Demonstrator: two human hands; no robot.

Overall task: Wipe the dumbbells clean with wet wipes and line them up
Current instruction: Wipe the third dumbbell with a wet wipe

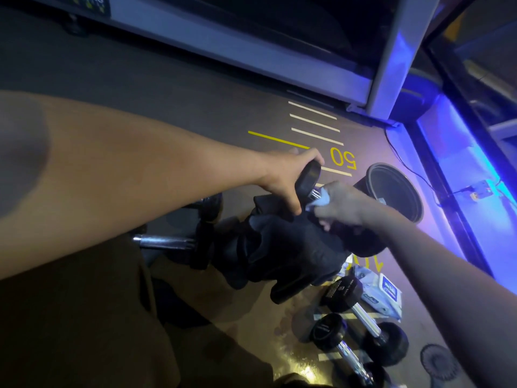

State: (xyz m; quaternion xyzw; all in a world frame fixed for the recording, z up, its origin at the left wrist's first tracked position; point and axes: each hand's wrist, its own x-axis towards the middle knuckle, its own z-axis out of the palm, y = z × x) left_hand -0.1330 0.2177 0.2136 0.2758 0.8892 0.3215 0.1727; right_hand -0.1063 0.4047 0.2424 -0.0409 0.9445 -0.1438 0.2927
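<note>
My left hand point(282, 177) grips the black round head of a dumbbell point(307, 180) held up off the floor. My right hand point(340, 203) presses a white wet wipe point(324, 198) around that dumbbell's chrome handle; the far head is hidden under my hand. Two more dumbbells lie side by side at the lower right, one point(363, 317) nearer the wipes pack, the other point(347, 351) closer to me. A larger dumbbell point(170, 243) with a chrome handle lies left of centre, partly hidden by my arm. A white and blue wet wipes pack point(384, 292) lies on the floor.
A crumpled black cloth or bag point(282, 250) lies in the middle. A black bin point(397, 191) lies tipped on its side to the right. A grey machine frame point(251, 49) spans the top. The floor has yellow lines and the number 50 point(342, 159). A blue-lit ledge point(461, 177) runs along the right.
</note>
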